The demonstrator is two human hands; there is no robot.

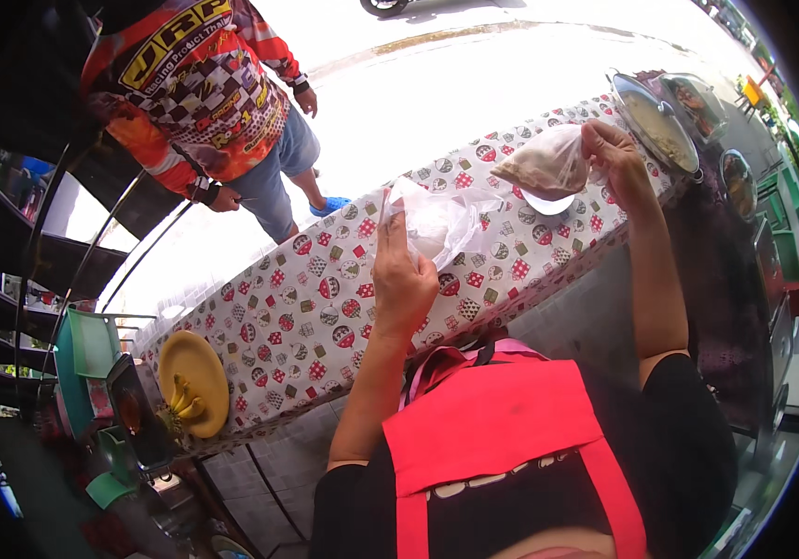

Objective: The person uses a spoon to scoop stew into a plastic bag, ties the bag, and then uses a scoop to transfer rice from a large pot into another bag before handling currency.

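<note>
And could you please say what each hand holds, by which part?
The left hand holds a translucent plastic bag by its left side; the right hand pinches a filled plastic bag at its gathered end.

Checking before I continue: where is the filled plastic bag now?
In the head view, the filled plastic bag is right of centre, held in the right hand above the patterned tablecloth.

From the wearer's head, the left fisheye looks down and forward (its dark round rim swallows the corners): red apron [492, 429] near at the lower edge, left hand [406, 281] and right hand [617, 164] mid-view, patterned tablecloth [301, 307] beneath, bright pavement [409, 102] farther off.
</note>
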